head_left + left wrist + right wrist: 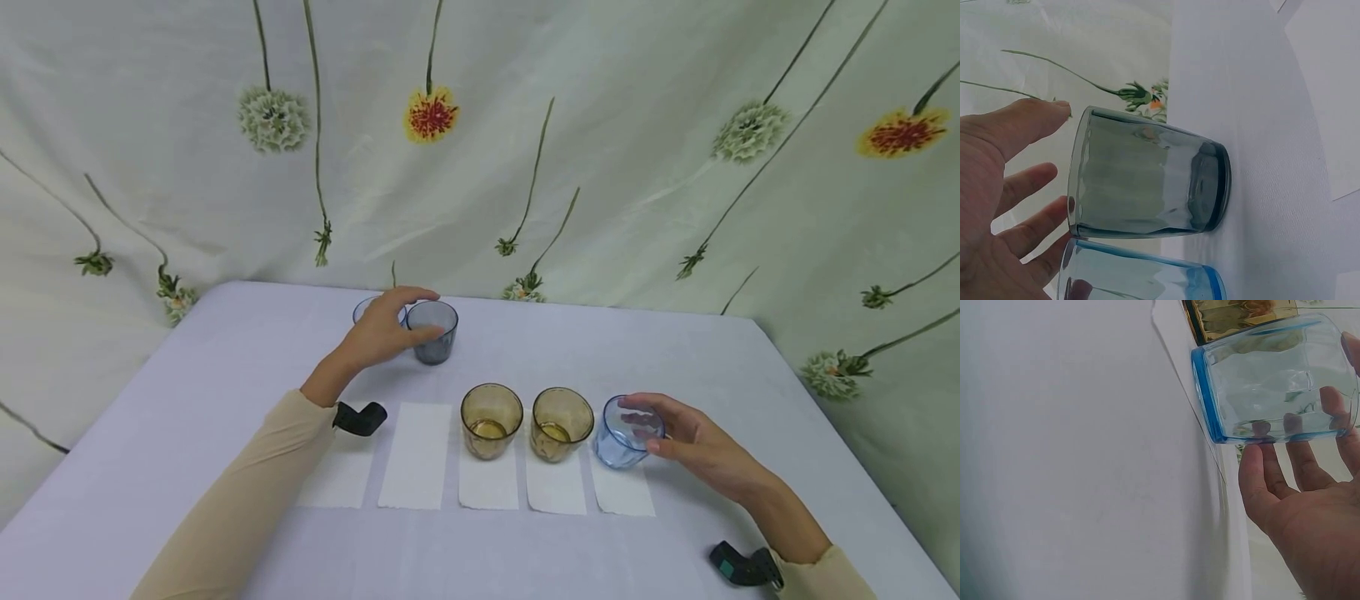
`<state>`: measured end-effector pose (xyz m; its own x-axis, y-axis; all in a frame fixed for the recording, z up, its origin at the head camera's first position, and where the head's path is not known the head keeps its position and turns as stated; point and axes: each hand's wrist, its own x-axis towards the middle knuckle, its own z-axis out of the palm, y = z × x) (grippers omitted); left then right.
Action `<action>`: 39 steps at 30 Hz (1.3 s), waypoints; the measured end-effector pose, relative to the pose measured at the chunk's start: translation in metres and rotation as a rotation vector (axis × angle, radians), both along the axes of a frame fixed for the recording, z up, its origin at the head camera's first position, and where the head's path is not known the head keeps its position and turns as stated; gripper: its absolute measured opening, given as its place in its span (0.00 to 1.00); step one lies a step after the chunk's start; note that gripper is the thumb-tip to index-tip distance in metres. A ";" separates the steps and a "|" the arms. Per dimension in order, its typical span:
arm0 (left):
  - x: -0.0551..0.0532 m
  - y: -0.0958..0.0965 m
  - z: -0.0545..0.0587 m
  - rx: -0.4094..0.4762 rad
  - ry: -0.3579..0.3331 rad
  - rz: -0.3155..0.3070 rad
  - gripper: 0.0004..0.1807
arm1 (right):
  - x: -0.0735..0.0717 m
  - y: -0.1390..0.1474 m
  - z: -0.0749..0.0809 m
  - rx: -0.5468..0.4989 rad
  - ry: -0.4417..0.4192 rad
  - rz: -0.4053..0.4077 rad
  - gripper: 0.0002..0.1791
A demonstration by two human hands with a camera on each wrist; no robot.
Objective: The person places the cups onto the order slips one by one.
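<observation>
Left hand [378, 329]: fingers and thumb spread about the rim of the gray glass [433, 346]; contact cannot be told.
Gray glass: upright on the table [750, 367], just beside the far blue glass [1147, 269].
Right hand [701, 448]: fingers curled round the near blue glass [619, 448].
Near blue glass: over the rightmost of 5 papers [412, 458]; base contact cannot be told.
Amber glasses [491, 427]: 2, upright, on papers 3 and 4 from left.
</observation>
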<state>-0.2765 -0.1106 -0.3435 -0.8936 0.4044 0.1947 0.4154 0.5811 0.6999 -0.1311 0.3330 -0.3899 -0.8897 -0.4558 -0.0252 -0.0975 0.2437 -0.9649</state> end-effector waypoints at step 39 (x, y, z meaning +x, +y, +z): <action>0.001 0.002 -0.003 -0.099 0.041 0.006 0.32 | 0.000 0.001 -0.002 -0.037 0.010 0.035 0.28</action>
<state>-0.2758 -0.1083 -0.3468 -0.8880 0.4184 0.1907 0.4391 0.6490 0.6212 -0.1314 0.3344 -0.3915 -0.8731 -0.4875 0.0008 -0.1149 0.2042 -0.9722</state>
